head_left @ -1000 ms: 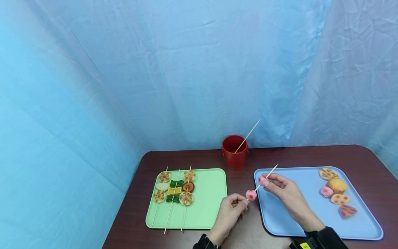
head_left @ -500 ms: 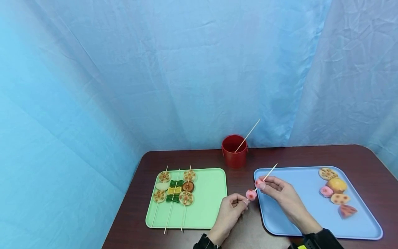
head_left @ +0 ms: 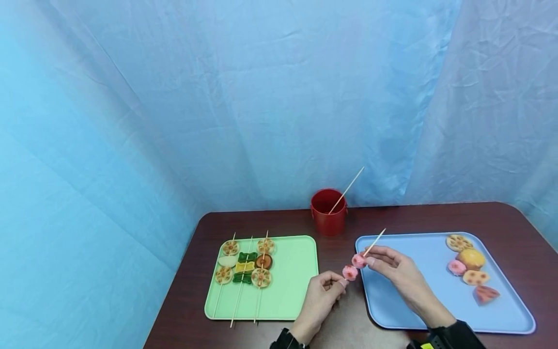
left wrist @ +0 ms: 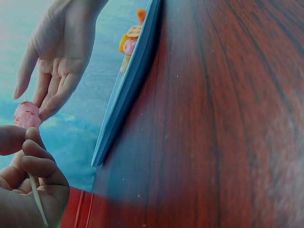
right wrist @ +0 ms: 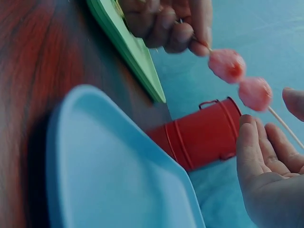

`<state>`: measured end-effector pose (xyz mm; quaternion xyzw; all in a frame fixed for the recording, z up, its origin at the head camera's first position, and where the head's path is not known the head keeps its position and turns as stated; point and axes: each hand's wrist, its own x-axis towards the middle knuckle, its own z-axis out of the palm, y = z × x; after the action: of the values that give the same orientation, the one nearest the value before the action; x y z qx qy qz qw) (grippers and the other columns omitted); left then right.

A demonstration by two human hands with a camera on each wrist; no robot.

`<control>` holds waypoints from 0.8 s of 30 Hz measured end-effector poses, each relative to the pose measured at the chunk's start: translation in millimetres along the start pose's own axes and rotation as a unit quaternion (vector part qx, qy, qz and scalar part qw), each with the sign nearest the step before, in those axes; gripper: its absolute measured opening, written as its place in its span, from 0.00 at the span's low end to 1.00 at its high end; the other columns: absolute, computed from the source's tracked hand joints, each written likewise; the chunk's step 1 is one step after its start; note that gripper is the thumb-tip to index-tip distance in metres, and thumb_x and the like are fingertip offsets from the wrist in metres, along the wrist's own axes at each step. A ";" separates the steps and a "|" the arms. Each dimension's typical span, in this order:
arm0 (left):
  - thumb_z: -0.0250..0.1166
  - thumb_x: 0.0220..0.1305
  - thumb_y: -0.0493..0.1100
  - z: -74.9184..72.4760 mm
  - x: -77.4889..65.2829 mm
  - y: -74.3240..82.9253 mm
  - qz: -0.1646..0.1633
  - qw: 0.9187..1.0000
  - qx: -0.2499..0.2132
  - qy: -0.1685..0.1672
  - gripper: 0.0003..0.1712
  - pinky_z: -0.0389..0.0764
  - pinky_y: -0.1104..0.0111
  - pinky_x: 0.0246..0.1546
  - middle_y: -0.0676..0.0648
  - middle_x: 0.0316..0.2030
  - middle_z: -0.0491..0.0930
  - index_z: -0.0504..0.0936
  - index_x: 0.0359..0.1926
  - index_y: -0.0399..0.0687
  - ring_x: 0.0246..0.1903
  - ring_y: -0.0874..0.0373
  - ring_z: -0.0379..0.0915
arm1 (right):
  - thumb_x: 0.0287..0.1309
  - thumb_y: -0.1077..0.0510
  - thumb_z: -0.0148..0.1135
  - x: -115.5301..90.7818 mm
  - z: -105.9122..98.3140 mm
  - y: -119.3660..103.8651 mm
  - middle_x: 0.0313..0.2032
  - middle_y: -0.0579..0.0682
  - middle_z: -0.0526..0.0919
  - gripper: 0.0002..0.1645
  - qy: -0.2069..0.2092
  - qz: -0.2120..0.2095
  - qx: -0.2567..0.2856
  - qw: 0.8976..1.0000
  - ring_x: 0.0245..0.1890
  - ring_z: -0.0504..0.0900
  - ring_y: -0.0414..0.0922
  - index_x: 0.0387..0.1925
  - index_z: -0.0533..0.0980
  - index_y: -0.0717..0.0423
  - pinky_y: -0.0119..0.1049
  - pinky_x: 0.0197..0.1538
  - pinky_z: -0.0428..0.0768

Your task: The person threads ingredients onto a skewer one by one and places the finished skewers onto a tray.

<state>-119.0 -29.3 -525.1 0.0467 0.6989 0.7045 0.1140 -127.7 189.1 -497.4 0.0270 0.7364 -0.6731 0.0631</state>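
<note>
My left hand [head_left: 320, 300] pinches a wooden skewer [head_left: 377, 240] just below two pink, red-flecked balls. The lower ball [head_left: 350, 272] sits right at its fingertips, and the upper ball [right wrist: 255, 93] is threaded close against it. Past them the bare tip of the skewer slants up to the right. My right hand [head_left: 407, 283] is beside the upper ball and the tip. In the right wrist view its thumb and fingers are spread apart, with a gap between them and the ball. The left wrist view shows the skewer's lower end [left wrist: 38, 202] running under the left palm.
On the left, a green tray [head_left: 292, 276] bears several filled skewers [head_left: 245, 266]. A blue tray [head_left: 392, 310] on the right holds loose food pieces, including a pink ball [head_left: 457, 267] and a yellow piece [head_left: 472, 259]. Behind stands a red bucket [head_left: 329, 224] with one bare skewer [head_left: 350, 185].
The upper pink ball has slid down the skewer to meet the lower one. My right hand moved down-left with it and has let go; my left hand has barely moved.
</note>
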 end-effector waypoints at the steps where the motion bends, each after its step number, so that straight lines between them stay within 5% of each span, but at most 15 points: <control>1: 0.67 0.66 0.37 -1.1 0.0 0.1 -0.001 1.000 0.000 0.000 0.12 0.66 0.75 0.18 0.46 0.23 0.79 0.84 0.37 0.27 0.19 0.64 0.67 | 0.72 0.47 0.64 -0.2 -3.1 -1.1 0.56 0.56 0.84 0.33 0.001 0.002 -0.006 1.000 0.52 0.84 0.37 0.67 0.71 0.65 0.32 0.54 0.80; 6: 0.67 0.67 0.39 -8.1 -0.6 1.3 -0.017 1.000 0.005 0.001 0.13 0.67 0.75 0.20 0.51 0.23 0.78 0.84 0.39 0.28 0.21 0.63 0.67 | 0.73 0.42 0.60 -1.1 -25.8 -3.4 0.60 0.62 0.82 0.37 0.013 0.002 -0.057 0.998 0.53 0.84 0.36 0.69 0.70 0.65 0.30 0.54 0.81; 10: 0.66 0.67 0.39 -12.2 -1.1 1.0 -0.019 1.000 0.004 0.004 0.13 0.67 0.75 0.20 0.51 0.23 0.78 0.84 0.39 0.28 0.21 0.63 0.67 | 0.74 0.38 0.58 -2.6 -50.6 -3.3 0.60 0.63 0.82 0.37 0.045 -0.015 -0.161 0.986 0.52 0.84 0.40 0.68 0.72 0.64 0.28 0.49 0.82; 16: 0.66 0.67 0.39 -14.7 -0.3 -0.6 -0.024 1.000 0.006 0.008 0.14 0.67 0.75 0.21 0.52 0.23 0.77 0.83 0.39 0.26 0.21 0.64 0.67 | 0.73 0.43 0.61 -5.1 -83.5 0.2 0.48 0.63 0.86 0.30 0.100 -0.067 -0.335 0.935 0.46 0.87 0.59 0.58 0.79 0.67 0.33 0.36 0.84; 24: 0.67 0.66 0.37 -17.2 0.1 1.1 -0.037 0.999 -0.003 0.021 0.12 0.65 0.74 0.19 0.49 0.22 0.77 0.82 0.38 0.26 0.20 0.63 0.66 | 0.63 0.58 0.71 -1.8 -110.0 10.3 0.39 0.60 0.87 0.15 0.118 -0.135 -0.445 0.877 0.36 0.85 0.57 0.46 0.83 0.65 0.51 0.36 0.84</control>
<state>-123.0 -46.1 -524.4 0.0061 0.7001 0.7028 0.1257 -130.9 299.6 -497.9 -0.0246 0.9567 -0.2683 -0.1104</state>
